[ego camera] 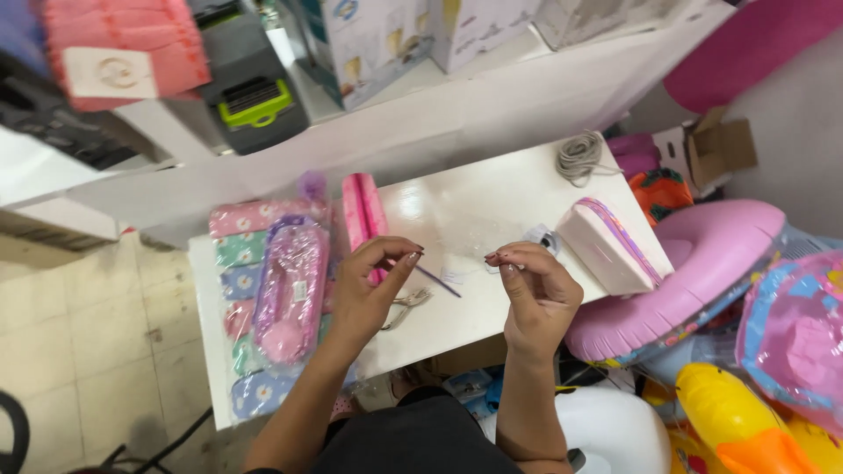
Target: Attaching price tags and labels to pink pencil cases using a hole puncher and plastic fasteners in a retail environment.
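- Nearest to me, the person's right hand [537, 290] is curled over the front edge of the white table [474, 206], thumb and forefinger pinched shut on something tiny and pale. I cannot make out what it is; it may be a small clear fitting or the far end of a thread.
- The left hand [373, 285] is raised beside it, fingertips closed tight on the upper end of a thin purple strand [436, 281], which slants down and right toward the other hand, hanging above the tabletop.
- What could slip: both grips are only fingertip pinches, so a small tug between the hands could pull the strand free, or the tiny piece could drop and roll off the near edge toward the inflatable toys [702, 272] below.
- Just under the left hand lie small metal pieces [406, 303], easy to brush aside with the wrist.
- Further left, a pink-purple case in clear wrap [290, 290] sits on a stack of pastel packs [239, 263].
- Beyond, a pale pouch with a zip [606, 246], then a coil of grey cord [578, 156] at the back.
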